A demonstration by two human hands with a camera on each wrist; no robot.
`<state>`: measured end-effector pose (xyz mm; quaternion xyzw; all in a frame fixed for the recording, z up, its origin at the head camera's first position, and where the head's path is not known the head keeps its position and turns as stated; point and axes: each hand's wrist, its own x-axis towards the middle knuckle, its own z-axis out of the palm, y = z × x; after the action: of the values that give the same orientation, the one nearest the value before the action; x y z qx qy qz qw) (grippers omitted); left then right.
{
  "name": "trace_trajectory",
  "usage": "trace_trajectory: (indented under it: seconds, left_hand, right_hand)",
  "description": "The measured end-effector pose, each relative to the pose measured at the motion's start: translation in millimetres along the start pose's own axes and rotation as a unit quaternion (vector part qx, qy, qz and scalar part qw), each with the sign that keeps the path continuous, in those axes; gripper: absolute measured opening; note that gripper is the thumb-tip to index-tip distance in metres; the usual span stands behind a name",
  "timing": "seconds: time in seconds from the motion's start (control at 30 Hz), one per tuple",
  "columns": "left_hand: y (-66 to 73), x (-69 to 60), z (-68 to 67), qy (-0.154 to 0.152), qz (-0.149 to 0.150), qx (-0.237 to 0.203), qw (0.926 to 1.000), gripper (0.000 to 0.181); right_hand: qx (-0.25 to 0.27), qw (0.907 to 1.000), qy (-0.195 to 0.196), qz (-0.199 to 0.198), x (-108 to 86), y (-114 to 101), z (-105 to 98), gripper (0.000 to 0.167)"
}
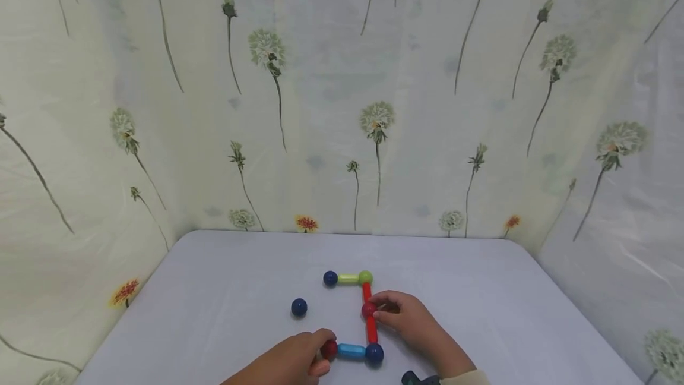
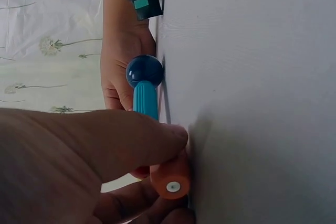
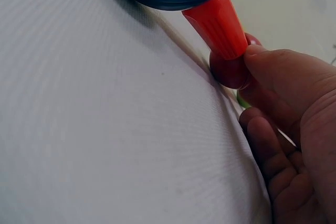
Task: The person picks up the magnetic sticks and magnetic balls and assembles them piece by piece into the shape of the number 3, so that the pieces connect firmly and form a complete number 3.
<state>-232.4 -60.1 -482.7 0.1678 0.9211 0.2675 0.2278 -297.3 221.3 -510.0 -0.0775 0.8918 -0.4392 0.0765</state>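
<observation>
In the head view a chain of magnetic balls and rods lies on the white table. My left hand pinches a short orange rod with a pale round end, at the red ball. A blue rod links that ball to a dark blue ball. From there a red rod leads up to another red ball, which my right hand pinches between thumb and fingers. Beyond it, a second red rod reaches a green ball.
A light green rod joins the green ball to a dark blue ball. One loose dark blue ball lies left of the chain. Behind the table hangs a flowered curtain. A dark device sits by the right wrist.
</observation>
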Motion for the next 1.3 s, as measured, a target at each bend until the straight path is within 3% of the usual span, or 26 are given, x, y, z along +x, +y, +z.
trace_trajectory:
  seconds: [0.27, 0.6, 0.87, 1.17, 1.3]
  left_hand:
    - [2.5, -5.3, -2.8, -0.007, 0.01, -0.005, 0.9999, 0.034]
    - [5.9, -9.3, -8.4, 0.006, 0.025, -0.006, 0.9996, 0.028]
    - [8.5, -8.4, -10.9, 0.011, 0.012, -0.007, 0.9998, 0.024]
    - [11.1, -4.6, -19.8, 0.032, 0.04, 0.01, 0.9986, 0.019]
    - [6.8, -2.5, -23.1, 0.054, 0.072, 0.02, 0.9958, 0.018]
  right_hand:
    - [0.007, 1.0, -0.004, -0.005, 0.2, 2.7, 0.1, 0.028]
    - [0.01, 0.9999, -0.002, -0.003, -2.1, 0.7, 0.7, 0.029]
    - [0.004, 1.0, 0.0, 0.005, -1.9, -2.1, 0.4, 0.029]
    - [0.005, 0.9999, 0.005, 0.011, -1.8, -5.5, -1.4, 0.029]
    - [0.003, 0.9999, 0.002, 0.01, -2.2, -4.7, -1.3, 0.029]
